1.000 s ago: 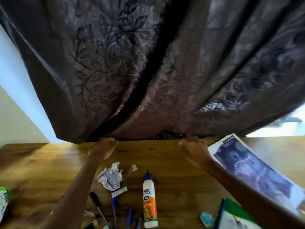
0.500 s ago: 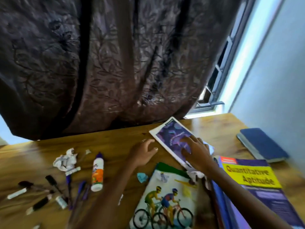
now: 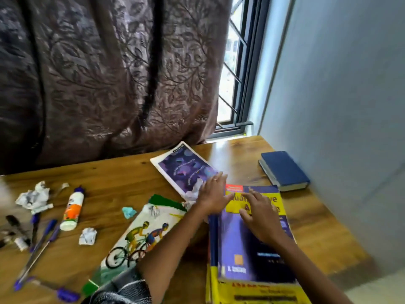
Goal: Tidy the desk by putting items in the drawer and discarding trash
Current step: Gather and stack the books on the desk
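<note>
Left grip point(image 3: 212, 195): my fingers flat, spread, at the purple book's point(image 3: 252, 242) left edge.
Right grip point(image 3: 260, 218): fingers straight, pressing its cover.
Book: on the surface point(image 3: 122, 172), atop a yellow book point(image 3: 258, 291).
Trash: crumpled paper point(image 3: 32, 197) far left.

Bare desk point(image 3: 122, 172) lies open behind the glue bottle point(image 3: 71, 210); pens point(image 3: 41, 240) and crumpled paper point(image 3: 32, 197) crowd the left.

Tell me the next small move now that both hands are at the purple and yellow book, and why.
Probably close both hands on the top purple and yellow book and lift it off the stack. The right hand lies flat on its cover, the left hand rests at its far left corner, neither grips yet, and no drawer is in view.
</note>
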Tool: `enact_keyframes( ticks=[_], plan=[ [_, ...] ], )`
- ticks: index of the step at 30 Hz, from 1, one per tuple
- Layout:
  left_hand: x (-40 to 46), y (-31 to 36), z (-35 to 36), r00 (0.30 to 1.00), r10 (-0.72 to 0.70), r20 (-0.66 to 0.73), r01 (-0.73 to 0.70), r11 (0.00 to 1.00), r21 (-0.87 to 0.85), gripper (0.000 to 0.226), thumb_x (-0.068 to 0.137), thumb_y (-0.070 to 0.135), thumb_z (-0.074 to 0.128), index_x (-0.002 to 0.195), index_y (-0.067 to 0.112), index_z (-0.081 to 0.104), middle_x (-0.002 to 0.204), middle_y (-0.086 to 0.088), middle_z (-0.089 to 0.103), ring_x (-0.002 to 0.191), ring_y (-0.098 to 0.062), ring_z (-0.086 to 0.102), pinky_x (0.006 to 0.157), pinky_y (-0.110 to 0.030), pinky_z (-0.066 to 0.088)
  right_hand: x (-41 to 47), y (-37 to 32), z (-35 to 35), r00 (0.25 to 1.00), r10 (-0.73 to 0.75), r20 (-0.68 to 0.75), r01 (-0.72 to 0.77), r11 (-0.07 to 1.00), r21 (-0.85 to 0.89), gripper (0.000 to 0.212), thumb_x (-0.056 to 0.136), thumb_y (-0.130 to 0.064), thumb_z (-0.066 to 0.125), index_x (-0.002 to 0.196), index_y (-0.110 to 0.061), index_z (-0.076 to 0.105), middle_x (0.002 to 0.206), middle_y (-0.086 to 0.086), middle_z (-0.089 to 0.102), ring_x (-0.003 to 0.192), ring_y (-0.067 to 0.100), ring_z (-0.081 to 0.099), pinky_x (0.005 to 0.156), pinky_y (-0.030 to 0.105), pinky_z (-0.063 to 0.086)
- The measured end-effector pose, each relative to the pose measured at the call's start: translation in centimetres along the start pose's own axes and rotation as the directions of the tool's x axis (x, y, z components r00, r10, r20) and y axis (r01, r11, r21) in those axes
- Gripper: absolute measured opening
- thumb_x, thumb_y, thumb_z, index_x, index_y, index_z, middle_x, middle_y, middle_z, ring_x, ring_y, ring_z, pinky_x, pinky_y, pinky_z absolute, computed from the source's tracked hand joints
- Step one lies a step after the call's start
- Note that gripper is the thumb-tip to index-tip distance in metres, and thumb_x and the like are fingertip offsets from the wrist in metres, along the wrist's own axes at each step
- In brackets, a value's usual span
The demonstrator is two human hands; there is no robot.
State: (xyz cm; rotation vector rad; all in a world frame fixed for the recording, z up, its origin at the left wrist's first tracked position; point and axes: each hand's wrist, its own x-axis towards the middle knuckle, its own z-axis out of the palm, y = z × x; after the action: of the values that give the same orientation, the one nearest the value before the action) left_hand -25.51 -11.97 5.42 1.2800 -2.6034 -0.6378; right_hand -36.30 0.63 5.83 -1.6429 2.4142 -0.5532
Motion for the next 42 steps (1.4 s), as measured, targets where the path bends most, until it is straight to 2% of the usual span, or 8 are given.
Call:
enact_keyframes(
  ticks=[5, 13, 18, 24, 28, 35, 38, 42],
  plan=[
    [-3.1, 2.2, 5.2, 0.991, -0.053, -0.126, 0.058, 0.997, 0.042, 0.096, 0.072, 0.066, 0.008, 0.150, 0.011, 0.018, 0.159, -0.007, 0.013, 0.146, -0.024, 0.012, 0.119, -0.041, 0.005, -2.1, 3.3, 1.2, 0.999, -0.051, -0.001, 0.051, 0.999, -0.016, 0.067, 0.080, -0.055, 0.025, 0.130, -0.020, 0.053, 0.144, 0.008, 0.043, 0.137, 0.030, 0.034, 0.109, 0.045, 0.027],
    [-8.8, 2.5, 6.6, 0.964, -0.153, -0.218, 0.071, 0.936, -0.344, 0.094, 0.073, 0.067, 0.018, 0.151, 0.017, 0.003, 0.157, 0.008, -0.002, 0.145, -0.007, 0.003, 0.119, -0.034, 0.009, -2.9, 7.4, 0.2, 0.945, 0.320, 0.066, -0.322, 0.873, 0.366, 0.070, 0.078, -0.059, 0.055, 0.133, -0.019, 0.039, 0.134, 0.010, 0.047, 0.124, 0.029, 0.041, 0.102, 0.044, 0.036],
    [-9.4, 2.8, 6.5, 0.955, -0.216, -0.203, 0.120, 0.908, -0.402, 0.083, 0.082, 0.054, 0.036, 0.151, 0.019, 0.007, 0.158, 0.009, 0.007, 0.145, -0.008, 0.010, 0.113, -0.019, 0.008, -2.9, 8.1, 0.8, 0.935, 0.329, 0.128, -0.350, 0.816, 0.460, 0.078, 0.063, -0.080, 0.039, 0.123, -0.031, 0.042, 0.122, 0.002, 0.056, 0.115, 0.026, 0.051, 0.096, 0.051, 0.042],
    [-9.6, 3.0, 6.5, 0.950, -0.236, -0.204, 0.126, 0.889, -0.440, 0.070, 0.096, 0.040, 0.046, 0.151, 0.021, 0.008, 0.158, 0.008, 0.009, 0.144, -0.008, 0.010, 0.111, -0.018, 0.009, -3.4, 9.6, 1.3, 0.954, 0.250, 0.163, -0.297, 0.745, 0.597, 0.055, 0.073, -0.075, 0.047, 0.116, -0.041, 0.047, 0.113, -0.006, 0.062, 0.105, 0.020, 0.060, 0.088, 0.050, 0.049],
    [-9.7, 3.0, 6.5, 0.950, -0.239, -0.202, 0.121, 0.875, -0.468, 0.066, 0.097, 0.034, 0.046, 0.151, 0.021, 0.011, 0.158, 0.009, 0.012, 0.141, -0.002, 0.010, 0.112, -0.017, 0.010, -6.0, 8.3, -0.3, 0.943, 0.285, 0.170, -0.300, 0.515, 0.803, 0.020, 0.095, -0.035, 0.046, 0.110, -0.025, 0.057, 0.098, -0.003, 0.068, 0.084, 0.013, 0.068, 0.066, 0.029, 0.053],
    [-9.9, 3.0, 6.3, 0.941, -0.257, -0.218, 0.102, 0.834, -0.542, 0.062, 0.096, 0.026, 0.050, 0.150, 0.018, 0.020, 0.156, 0.007, 0.019, 0.142, -0.006, 0.015, 0.111, -0.018, 0.016, -14.4, 8.2, 2.9, 0.646, 0.743, -0.174, -0.318, 0.470, 0.823, 0.019, 0.088, -0.019, 0.049, 0.099, -0.005, 0.057, 0.096, 0.010, 0.053, 0.088, 0.021, 0.049, 0.071, 0.034, 0.043],
    [-10.2, 2.7, 6.4, 0.948, -0.231, -0.217, 0.078, 0.834, -0.546, 0.063, 0.096, 0.024, 0.050, 0.150, 0.018, 0.018, 0.156, 0.008, 0.016, 0.143, -0.005, 0.012, 0.114, -0.020, 0.014, -16.4, 8.5, 6.0, 0.474, 0.865, 0.164, -0.442, 0.073, 0.894, 0.024, 0.095, -0.020, 0.043, 0.104, 0.001, 0.053, 0.097, 0.019, 0.051, 0.081, 0.024, 0.045, 0.076, 0.042, 0.041],
    [-12.5, 1.8, 7.1, 0.964, -0.212, -0.158, 0.076, 0.795, -0.601, 0.064, 0.096, 0.029, 0.051, 0.150, 0.024, 0.017, 0.157, 0.014, 0.009, 0.140, 0.004, 0.007, 0.115, -0.021, 0.013, -16.7, 9.6, 10.0, 0.401, 0.613, 0.680, -0.571, -0.413, 0.709, 0.025, 0.097, -0.034, 0.040, 0.109, -0.014, 0.048, 0.097, 0.016, 0.053, 0.088, 0.029, 0.051, 0.078, 0.035, 0.040]
  ],
)
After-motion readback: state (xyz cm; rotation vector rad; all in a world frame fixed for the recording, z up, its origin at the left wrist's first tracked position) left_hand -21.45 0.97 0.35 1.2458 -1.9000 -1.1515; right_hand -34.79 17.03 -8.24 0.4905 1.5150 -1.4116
